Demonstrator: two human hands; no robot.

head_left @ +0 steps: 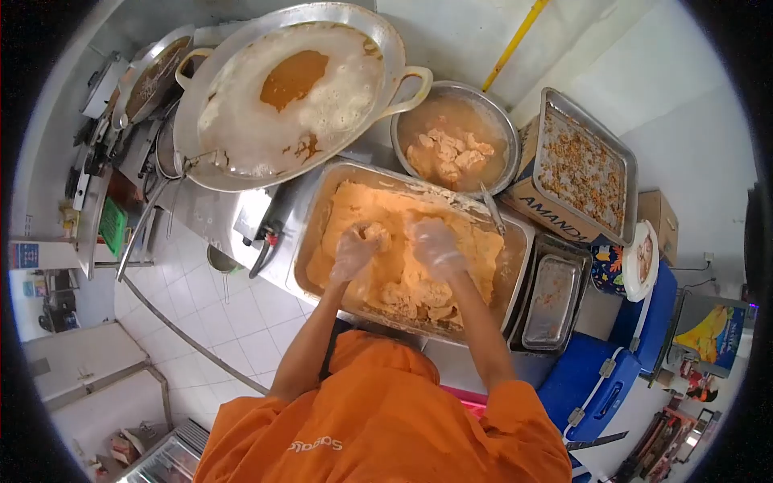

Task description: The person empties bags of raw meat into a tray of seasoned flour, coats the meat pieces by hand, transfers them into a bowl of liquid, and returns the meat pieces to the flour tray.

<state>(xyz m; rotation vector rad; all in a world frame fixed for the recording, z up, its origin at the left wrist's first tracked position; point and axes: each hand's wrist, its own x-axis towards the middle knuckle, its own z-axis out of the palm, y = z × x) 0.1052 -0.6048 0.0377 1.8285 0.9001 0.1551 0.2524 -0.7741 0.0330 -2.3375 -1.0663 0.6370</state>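
Observation:
A deep metal tray (515, 278) of orange-tinted flour (362, 201) lies in front of me. Inside it, my left hand (353, 253), in a clear plastic glove, closes around a flour-coated chicken piece (376, 235). Also gloved, my right hand (439, 251) is down at the flour to the right of that piece; its fingers are blurred and pale with flour, so their grip is unclear. Several coated chicken pieces (427, 298) rest along the tray's near side. Behind the tray, a round metal bowl (513, 153) holds raw chicken pieces (451, 153) in cloudy liquid. Tongs (491, 209) lean over the tray's right corner.
A wide two-handled pan (394, 48) of foaming oil sits at the back left, close to the tray. At right are a crumb-covered tray (584, 161) on a cardboard box (547, 213), smaller metal trays (551, 298) and a blue cooler (592, 382). A hose (193, 338) runs at left.

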